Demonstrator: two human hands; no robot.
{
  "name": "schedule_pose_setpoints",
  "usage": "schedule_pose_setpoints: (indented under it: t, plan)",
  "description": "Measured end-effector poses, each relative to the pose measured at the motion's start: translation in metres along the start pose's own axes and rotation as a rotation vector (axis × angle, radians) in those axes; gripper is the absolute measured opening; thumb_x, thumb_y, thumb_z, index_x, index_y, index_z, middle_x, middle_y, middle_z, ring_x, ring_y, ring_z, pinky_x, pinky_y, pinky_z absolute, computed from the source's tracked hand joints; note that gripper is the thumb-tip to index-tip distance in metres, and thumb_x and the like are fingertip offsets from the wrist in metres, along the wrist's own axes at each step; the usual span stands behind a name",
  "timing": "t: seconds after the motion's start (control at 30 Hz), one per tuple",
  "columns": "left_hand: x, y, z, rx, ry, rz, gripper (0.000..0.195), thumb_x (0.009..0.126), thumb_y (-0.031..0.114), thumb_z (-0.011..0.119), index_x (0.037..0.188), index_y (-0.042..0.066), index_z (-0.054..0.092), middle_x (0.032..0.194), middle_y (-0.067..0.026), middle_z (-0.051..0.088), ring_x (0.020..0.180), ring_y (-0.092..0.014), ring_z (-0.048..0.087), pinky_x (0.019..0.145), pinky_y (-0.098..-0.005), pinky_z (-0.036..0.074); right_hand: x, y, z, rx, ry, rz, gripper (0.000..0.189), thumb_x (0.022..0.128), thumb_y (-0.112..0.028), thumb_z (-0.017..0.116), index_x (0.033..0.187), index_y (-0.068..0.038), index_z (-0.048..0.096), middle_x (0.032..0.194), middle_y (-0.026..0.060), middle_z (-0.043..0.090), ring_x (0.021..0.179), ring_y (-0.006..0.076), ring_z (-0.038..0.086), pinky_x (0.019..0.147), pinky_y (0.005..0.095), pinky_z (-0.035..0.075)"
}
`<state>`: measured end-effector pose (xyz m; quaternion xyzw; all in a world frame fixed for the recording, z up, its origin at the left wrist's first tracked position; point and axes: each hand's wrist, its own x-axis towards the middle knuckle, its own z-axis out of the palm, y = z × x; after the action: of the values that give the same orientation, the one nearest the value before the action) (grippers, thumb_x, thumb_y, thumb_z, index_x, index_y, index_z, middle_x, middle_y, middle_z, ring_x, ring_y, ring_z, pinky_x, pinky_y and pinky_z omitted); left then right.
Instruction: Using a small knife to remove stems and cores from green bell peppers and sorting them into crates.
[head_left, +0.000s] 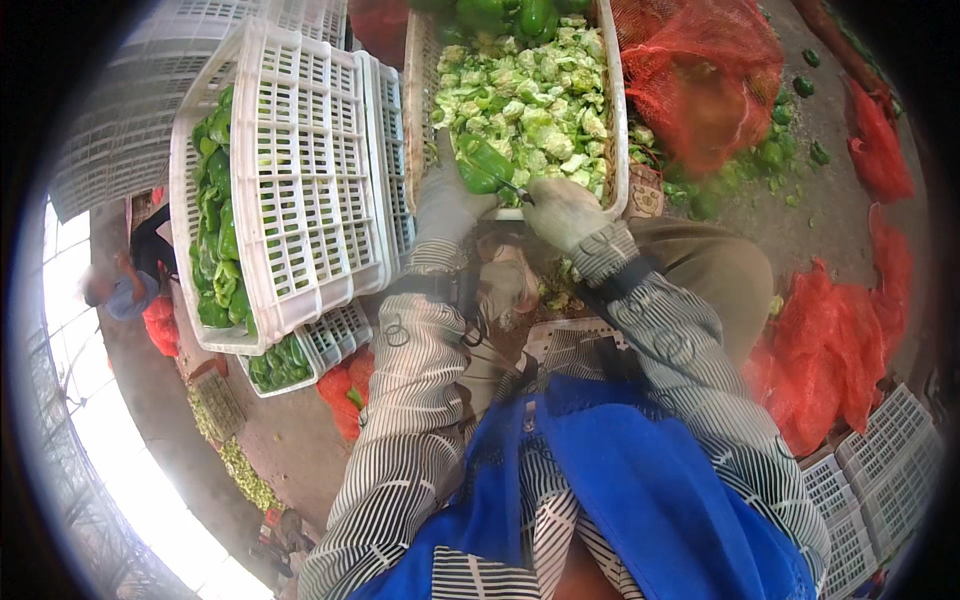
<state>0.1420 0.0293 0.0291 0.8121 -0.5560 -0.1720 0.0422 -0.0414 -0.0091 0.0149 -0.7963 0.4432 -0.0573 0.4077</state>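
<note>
A green bell pepper is held in my left hand, which wears a pale glove, over the near end of a white plastic crate. My right hand, gloved too, grips a small knife whose blade meets the pepper's near right side. Below both hands the crate is filled with cut pepper cores, pale with seeds. Whole green peppers lie at the crate's far end. The knife's handle is mostly hidden inside my right hand.
On the left stand white slatted crates holding green peppers. Red mesh sacks lie at right, near loose peppers on the floor. More crates stand lower right. A person is at far left.
</note>
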Motion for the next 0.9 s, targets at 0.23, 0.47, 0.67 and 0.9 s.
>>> schedule_pose_setpoints:
  t: [0.23,0.47,0.67,0.9]
  plan:
    - [-0.015,-0.004,-0.033,-0.846,-0.034,-0.276,0.118,0.071,0.024,0.085,0.154,-0.002,0.005,0.115,-0.0245,0.064,0.093,-0.028,0.069,0.078,-0.0346,0.06,-0.011,0.003,0.003,0.013,-0.196,0.121,0.027,0.086,-0.027,0.058,0.089,-0.001,0.066,0.089,0.0226,0.066,0.093,0.0376,0.065,0.085,0.0471,0.05]
    - [-0.01,-0.037,-0.041,-0.956,0.139,-0.17,0.11,0.077,0.017,0.079,0.156,0.003,0.004,0.13,-0.0272,0.054,0.104,-0.028,0.065,0.086,-0.0331,0.057,0.005,-0.005,-0.075,-0.191,0.108,0.139,0.029,0.081,-0.031,0.066,0.089,-0.003,0.066,0.082,0.019,0.067,0.089,0.0357,0.067,0.081,0.0465,0.052]
    - [-0.016,0.003,-0.067,-0.43,0.305,0.097,0.11,0.071,0.017,0.083,0.154,0.003,0.012,0.12,-0.0273,0.056,0.104,-0.033,0.064,0.085,-0.0371,0.056,0.022,0.009,-0.088,-0.504,-0.034,0.019,0.04,0.082,-0.036,0.07,0.106,-0.004,0.065,0.096,0.016,0.068,0.094,0.0322,0.065,0.082,0.0426,0.052]
    - [-0.02,0.057,-0.083,-0.256,0.293,0.412,0.096,0.065,0.018,0.082,0.146,0.0,0.033,0.121,-0.0236,0.053,0.11,-0.038,0.054,0.094,-0.0444,0.047,0.056,-0.032,-0.101,0.337,0.049,-0.048,0.084,0.085,-0.033,0.071,0.152,-0.003,0.028,0.144,0.0259,0.046,0.134,0.0326,0.045,0.111,0.0355,0.036]
